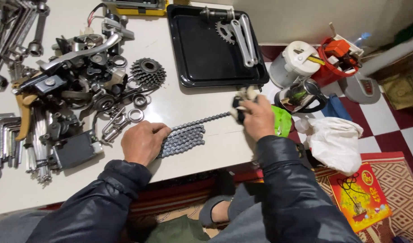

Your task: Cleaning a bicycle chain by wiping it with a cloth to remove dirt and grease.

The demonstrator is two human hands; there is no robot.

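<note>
A dark bicycle chain (185,137) lies folded in a bundle on the white table (184,101), with one strand running right toward my right hand. My left hand (142,141) rests fisted on the left end of the folded chain, pinning it. My right hand (256,116) is closed around a dirty whitish rag (241,102) that wraps the chain's stretched strand near the table's right edge. Both arms wear dark jacket sleeves.
A black tray (202,54) with a crank arm and chainring (235,31) stands behind. A cassette sprocket (147,72) and a heap of bike parts (76,76) fill the left, with hex keys (2,135). Jars, a white bag (334,141) and patterned floor lie right.
</note>
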